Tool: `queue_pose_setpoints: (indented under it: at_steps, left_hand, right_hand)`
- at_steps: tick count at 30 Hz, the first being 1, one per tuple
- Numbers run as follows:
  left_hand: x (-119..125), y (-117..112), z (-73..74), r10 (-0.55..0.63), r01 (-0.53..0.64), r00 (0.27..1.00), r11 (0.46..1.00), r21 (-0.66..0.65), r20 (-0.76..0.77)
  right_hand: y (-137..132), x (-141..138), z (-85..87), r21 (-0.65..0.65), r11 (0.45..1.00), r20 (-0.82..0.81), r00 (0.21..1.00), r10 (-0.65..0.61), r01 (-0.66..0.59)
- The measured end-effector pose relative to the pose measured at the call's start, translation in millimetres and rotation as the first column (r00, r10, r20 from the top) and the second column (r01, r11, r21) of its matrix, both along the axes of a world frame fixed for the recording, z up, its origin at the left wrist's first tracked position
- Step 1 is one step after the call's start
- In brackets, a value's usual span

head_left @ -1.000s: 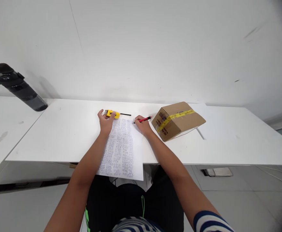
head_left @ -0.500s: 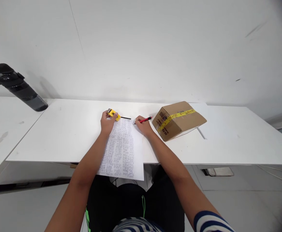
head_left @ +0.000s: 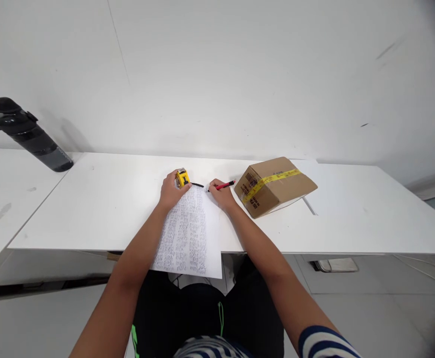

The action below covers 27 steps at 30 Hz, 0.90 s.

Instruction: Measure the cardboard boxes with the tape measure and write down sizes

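A sheet of paper [head_left: 187, 233] covered in handwriting lies on the white table [head_left: 101, 209], its near end hanging over the front edge. At the sheet's far end my left hand [head_left: 172, 191] is closed on a small yellow tape measure [head_left: 182, 178] with a thin black strip sticking out to its right. My right hand [head_left: 220, 195] grips a red pen [head_left: 224, 186], whose tip touches the paper's top right corner.
A cardboard box [head_left: 275, 185] with yellow tape sits just right of my right hand. A dark water bottle [head_left: 31, 136] stands at the far left on a neighbouring table. A white wall rises behind the table.
My left hand has carried the yellow tape measure to the right, towards the pen, and turned it more upright. My right hand with the pen has barely moved.
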<state>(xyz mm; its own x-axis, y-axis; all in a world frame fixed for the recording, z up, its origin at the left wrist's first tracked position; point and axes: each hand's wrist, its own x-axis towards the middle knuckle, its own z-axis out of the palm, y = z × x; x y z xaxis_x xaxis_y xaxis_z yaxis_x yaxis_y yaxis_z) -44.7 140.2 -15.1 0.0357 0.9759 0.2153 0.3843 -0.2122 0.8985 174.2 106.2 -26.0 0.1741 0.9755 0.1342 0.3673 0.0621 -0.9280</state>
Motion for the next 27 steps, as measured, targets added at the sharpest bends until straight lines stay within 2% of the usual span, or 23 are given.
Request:
queue_pose_setpoints:
  at_steps: [2, 4, 8, 14, 22, 27]
  left_hand:
    - [0, 0, -0.2, -0.001, 0.001, 1.0, 1.0, 0.002, -0.025]
    - [1, 0, -0.6, 0.0, 0.0, 1.0, 1.0, -0.001, -0.026]
    - [0, -1, -0.1, 0.016, -0.016, 1.0, 1.0, 0.004, 0.012]
    - [-1, -5, 4.8, 0.004, -0.004, 1.0, 1.0, 0.007, -0.01]
    - [-4, -1, -0.6, 0.072, -0.073, 0.997, 0.997, 0.014, 0.026]
    - [-6, -6, 4.1, 0.027, -0.027, 0.999, 0.999, -0.018, 0.027]
  right_hand:
    - [0, 0, -1.9, 0.01, 1.0, 0.019, 1.0, -0.006, 0.006]
    - [0, 0, -3.6, 0.042, 0.997, 0.068, 0.995, -0.071, 0.068]
    - [1, 0, -6.9, 0.126, 0.981, 0.315, 0.932, -0.178, 0.145]
    - [10, -3, -13.9, 0.062, 0.988, 0.477, 0.865, -0.156, 0.144]
    - [2, -10, -6.9, 0.053, 0.989, 0.461, 0.875, -0.146, 0.137]
    - [1, -13, -5.6, 0.07, 0.992, 0.495, 0.859, -0.13, 0.109]
